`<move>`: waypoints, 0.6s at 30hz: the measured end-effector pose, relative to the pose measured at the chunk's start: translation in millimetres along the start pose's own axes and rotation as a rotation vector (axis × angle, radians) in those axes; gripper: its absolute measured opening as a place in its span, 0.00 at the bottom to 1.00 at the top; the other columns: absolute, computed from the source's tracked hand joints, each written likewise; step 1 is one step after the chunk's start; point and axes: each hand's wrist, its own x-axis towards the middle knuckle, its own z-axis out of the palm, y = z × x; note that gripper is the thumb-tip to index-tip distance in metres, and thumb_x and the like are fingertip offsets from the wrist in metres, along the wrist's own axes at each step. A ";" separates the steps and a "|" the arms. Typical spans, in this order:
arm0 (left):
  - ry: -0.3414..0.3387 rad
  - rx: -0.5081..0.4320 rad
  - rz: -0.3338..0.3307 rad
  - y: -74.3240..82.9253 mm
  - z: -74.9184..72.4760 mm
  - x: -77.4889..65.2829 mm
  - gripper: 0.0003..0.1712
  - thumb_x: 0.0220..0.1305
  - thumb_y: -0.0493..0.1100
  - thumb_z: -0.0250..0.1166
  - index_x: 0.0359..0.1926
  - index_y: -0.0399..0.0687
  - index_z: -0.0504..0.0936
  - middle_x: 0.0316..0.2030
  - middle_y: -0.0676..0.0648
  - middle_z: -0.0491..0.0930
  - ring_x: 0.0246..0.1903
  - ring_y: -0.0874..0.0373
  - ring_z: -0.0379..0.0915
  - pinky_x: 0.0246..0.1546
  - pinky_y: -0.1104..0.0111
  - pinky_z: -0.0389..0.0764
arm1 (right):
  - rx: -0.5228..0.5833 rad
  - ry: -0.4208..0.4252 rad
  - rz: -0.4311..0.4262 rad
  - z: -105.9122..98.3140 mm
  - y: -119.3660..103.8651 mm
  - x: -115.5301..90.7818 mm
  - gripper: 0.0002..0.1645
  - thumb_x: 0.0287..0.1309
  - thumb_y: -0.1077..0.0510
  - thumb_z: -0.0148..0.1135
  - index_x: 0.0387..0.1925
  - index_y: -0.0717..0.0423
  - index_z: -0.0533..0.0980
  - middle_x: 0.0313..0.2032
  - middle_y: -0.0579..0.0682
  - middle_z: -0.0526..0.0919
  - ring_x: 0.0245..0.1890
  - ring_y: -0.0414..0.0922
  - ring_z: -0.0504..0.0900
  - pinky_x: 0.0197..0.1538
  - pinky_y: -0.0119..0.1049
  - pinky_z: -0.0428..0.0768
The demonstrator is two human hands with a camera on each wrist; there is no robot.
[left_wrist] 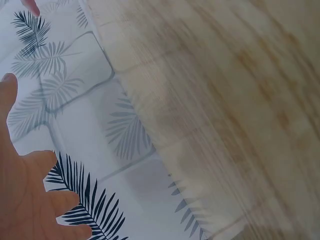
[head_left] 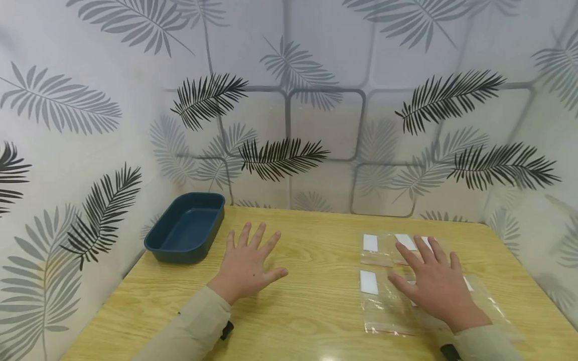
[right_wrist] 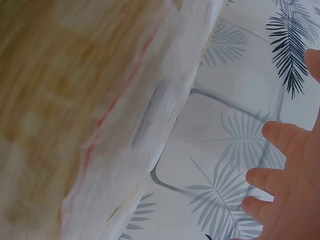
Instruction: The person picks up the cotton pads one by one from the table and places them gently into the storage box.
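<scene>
My left hand (head_left: pixel 247 271) is spread with straight fingers, palm down over the left half of the table, holding nothing. In the left wrist view the same hand (left_wrist: pixel 25 200) shows its palm and spread fingers. On the right, my right hand (head_left: pixel 437 288) is also spread, overlapping several clear zip bags (head_left: pixel 388 317) and hiding part of them. White rectangular labels (head_left: pixel 369 283) show on the bags, along with red lines at their lower edges. A bag's red seal line (right_wrist: pixel 102 119) appears blurred in the right wrist view, beside the right hand (right_wrist: pixel 295 185).
A dark blue open bin (head_left: pixel 180 256) stands at the table's back left, beyond the left hand. The wood-look table (head_left: pixel 311 281) meets a wall covering (head_left: pixel 325 125) with leaf patterns at its back edge. More covering hangs along both sides.
</scene>
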 end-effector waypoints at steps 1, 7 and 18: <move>-0.001 0.006 0.000 0.0 -0.3 0.0 0.52 0.62 0.82 0.47 0.81 0.69 0.50 0.79 0.42 0.45 0.76 0.34 0.35 0.67 0.31 0.41 | 0.000 0.000 0.000 0.0 0.2 -0.2 0.48 0.64 0.24 0.51 0.75 0.46 0.64 0.73 0.66 0.59 0.73 0.69 0.51 0.61 0.79 0.49; -0.012 0.013 -0.007 -1.9 -2.0 -0.5 0.51 0.64 0.82 0.46 0.81 0.68 0.48 0.79 0.42 0.44 0.76 0.35 0.34 0.67 0.31 0.42 | 0.011 -0.002 0.006 -0.2 0.4 -2.2 0.47 0.64 0.25 0.53 0.74 0.47 0.65 0.73 0.66 0.59 0.73 0.69 0.50 0.61 0.79 0.49; 0.059 -0.022 -0.018 -13.2 -4.3 -5.3 0.47 0.67 0.73 0.55 0.80 0.61 0.56 0.78 0.39 0.50 0.75 0.33 0.41 0.66 0.30 0.44 | 0.003 0.011 0.006 0.9 1.8 -3.0 0.47 0.64 0.24 0.52 0.74 0.47 0.65 0.73 0.66 0.60 0.72 0.69 0.51 0.61 0.79 0.50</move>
